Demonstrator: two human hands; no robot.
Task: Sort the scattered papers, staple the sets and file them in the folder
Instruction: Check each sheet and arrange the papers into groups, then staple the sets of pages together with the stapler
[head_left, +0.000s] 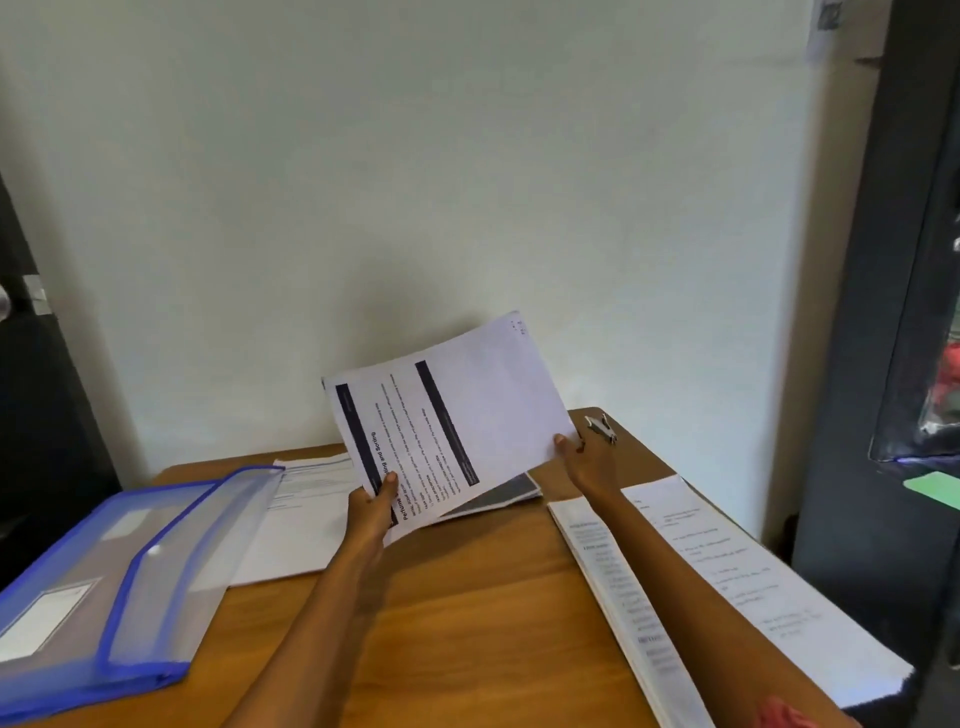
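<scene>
I hold a printed sheet (457, 421) with dark header bars lifted and tilted above the wooden desk (467, 623). My left hand (375, 506) pinches its lower left corner, and my right hand (587, 457) grips its lower right edge. Under the sheet lie more papers (498, 496). A translucent blue folder (119, 582) rests shut at the left, overlapping a white sheet (296, 530). A stack of papers (727, 587) runs along the right side under my right forearm. A small metal stapler (601, 428) sits at the far right corner of the desk.
A pale wall rises directly behind the desk. A dark door or cabinet frame (883, 312) stands at the right, and a dark object fills the left edge. The right paper stack overhangs the desk edge.
</scene>
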